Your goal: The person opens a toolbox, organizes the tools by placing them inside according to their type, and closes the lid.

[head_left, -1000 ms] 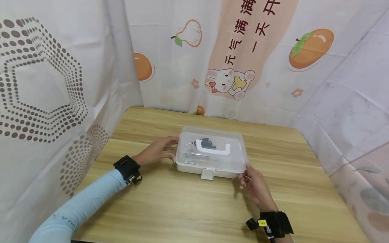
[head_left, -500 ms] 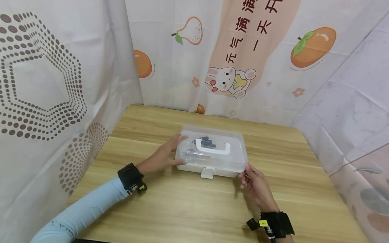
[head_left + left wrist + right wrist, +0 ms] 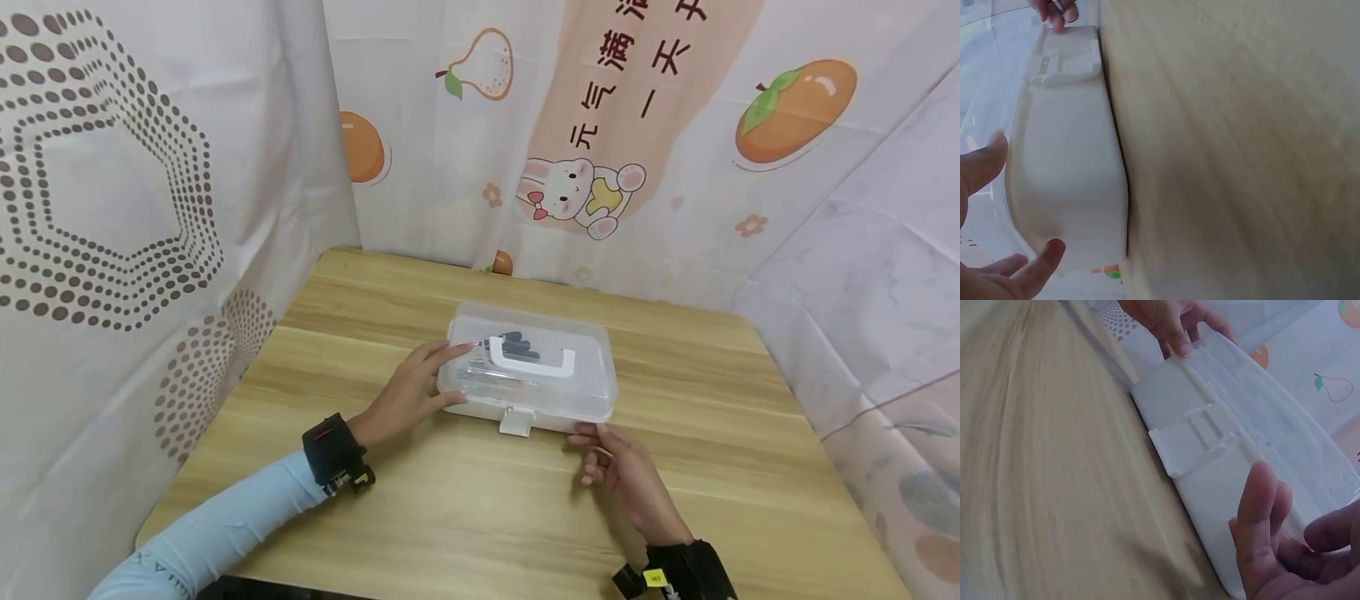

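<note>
A shallow plastic case (image 3: 480, 408) with a white base, translucent lid (image 3: 585, 392) and white carry handle (image 3: 532, 367) lies on the table. My left hand (image 3: 408, 392) is spread around its left end, with the thumb by the front edge and a finger reaching onto the lid. My right hand (image 3: 626, 471) is at the front right corner, its fingertips right at the lid's edge and other fingers loosely bent. The front latch (image 3: 1194, 440) hangs folded down. Dark-handled tools (image 3: 517, 346) show through the lid.
The wooden table (image 3: 450, 500) reaches back to a white curtain (image 3: 420, 167) with fruit prints. More curtains hang at both sides, a dotted one (image 3: 112, 192) on the left.
My left hand has moved right, from beside the case's left end onto its edge and lid. My right fingers have shifted slightly left along the front edge. The case looks still.
</note>
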